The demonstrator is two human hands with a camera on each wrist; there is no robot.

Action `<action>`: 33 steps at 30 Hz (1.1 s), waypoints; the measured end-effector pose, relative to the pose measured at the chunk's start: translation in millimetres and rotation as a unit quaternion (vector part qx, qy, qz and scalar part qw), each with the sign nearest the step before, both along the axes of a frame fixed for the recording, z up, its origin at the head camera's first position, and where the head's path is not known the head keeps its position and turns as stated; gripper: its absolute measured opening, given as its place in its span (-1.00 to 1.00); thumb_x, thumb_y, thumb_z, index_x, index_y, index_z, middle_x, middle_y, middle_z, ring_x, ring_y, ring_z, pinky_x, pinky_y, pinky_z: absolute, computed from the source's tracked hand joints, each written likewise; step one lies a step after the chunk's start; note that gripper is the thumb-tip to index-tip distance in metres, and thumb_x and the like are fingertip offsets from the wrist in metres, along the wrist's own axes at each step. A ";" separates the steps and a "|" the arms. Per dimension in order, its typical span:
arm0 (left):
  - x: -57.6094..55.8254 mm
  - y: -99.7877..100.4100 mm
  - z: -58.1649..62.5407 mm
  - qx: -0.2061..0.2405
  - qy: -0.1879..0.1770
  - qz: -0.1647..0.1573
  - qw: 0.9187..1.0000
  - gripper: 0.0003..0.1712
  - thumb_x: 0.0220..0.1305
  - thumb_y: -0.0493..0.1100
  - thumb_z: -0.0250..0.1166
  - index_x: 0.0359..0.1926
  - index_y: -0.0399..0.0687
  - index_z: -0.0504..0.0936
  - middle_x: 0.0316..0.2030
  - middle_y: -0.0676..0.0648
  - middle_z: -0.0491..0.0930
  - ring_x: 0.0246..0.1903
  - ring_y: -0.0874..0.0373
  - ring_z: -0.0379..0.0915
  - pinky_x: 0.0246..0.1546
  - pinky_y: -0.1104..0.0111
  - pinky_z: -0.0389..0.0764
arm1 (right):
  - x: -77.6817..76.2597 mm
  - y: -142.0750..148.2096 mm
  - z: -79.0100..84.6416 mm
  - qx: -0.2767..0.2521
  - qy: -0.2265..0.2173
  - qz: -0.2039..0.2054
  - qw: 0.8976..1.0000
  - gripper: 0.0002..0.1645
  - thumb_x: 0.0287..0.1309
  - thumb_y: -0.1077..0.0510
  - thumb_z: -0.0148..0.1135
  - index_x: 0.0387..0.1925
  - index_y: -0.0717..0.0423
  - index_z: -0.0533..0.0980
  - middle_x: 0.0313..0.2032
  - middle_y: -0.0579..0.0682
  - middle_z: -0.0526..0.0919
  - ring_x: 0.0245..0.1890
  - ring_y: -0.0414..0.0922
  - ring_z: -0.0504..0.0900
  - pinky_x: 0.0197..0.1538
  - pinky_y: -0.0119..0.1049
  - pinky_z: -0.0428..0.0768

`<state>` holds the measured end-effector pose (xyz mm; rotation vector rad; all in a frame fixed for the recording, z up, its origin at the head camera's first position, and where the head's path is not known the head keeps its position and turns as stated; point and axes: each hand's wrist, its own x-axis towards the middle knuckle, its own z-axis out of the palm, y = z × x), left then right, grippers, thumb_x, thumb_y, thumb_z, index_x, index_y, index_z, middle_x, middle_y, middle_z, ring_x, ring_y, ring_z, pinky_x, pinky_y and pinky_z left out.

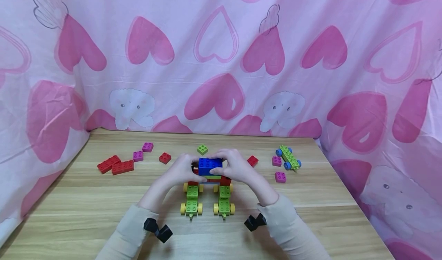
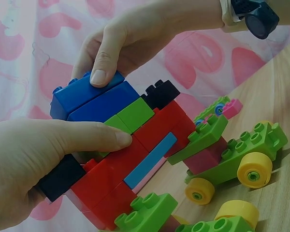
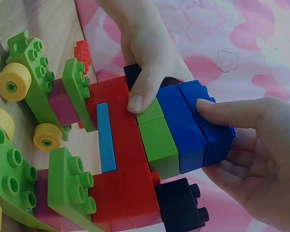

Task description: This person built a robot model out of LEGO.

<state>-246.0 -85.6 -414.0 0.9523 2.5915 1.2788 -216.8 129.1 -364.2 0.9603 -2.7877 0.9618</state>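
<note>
Head view — between the side edges of the table, pinches blue brick with right hand, grips brick build with left hand — likely light, stiff; hold by red body bricks.

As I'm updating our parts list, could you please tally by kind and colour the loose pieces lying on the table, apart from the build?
Red bricks: 4
Pink bricks: 4
Green brick: 1
Green blue-wheeled base: 1
Total: 10
</note>
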 end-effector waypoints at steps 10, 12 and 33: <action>1.5 1.8 -1.1 -0.005 0.008 0.007 1.000 -0.52 -0.10 -0.13 0.60 -0.12 -0.19 0.68 -0.26 -0.08 0.74 -0.27 0.16 0.66 -0.19 0.32 0.71 | -0.5 0.8 -3.4 -0.010 -0.003 -0.003 1.000 -0.56 0.08 0.14 0.45 0.03 0.13 0.64 -0.09 0.03 0.74 -0.11 -0.09 0.66 -0.03 -0.14 0.67; 1.7 1.9 -1.1 -0.004 0.008 0.009 1.000 -0.52 -0.11 -0.13 0.60 -0.12 -0.19 0.68 -0.26 -0.08 0.74 -0.28 0.17 0.66 -0.20 0.33 0.71 | -0.8 0.9 -3.4 -0.015 -0.006 -0.001 1.000 -0.56 0.07 0.15 0.45 0.03 0.15 0.64 -0.10 0.04 0.74 -0.13 -0.08 0.66 -0.05 -0.09 0.68; 2.0 0.3 0.9 0.000 0.017 0.003 1.000 -0.53 -0.13 -0.15 0.61 -0.16 -0.22 0.68 -0.30 -0.09 0.74 -0.33 0.19 0.65 -0.27 0.39 0.69 | -2.7 -3.5 10.7 0.050 0.014 0.021 0.998 -0.59 0.06 0.17 0.45 0.01 0.09 0.64 -0.05 0.02 0.72 -0.06 -0.08 0.67 -0.04 -0.27 0.69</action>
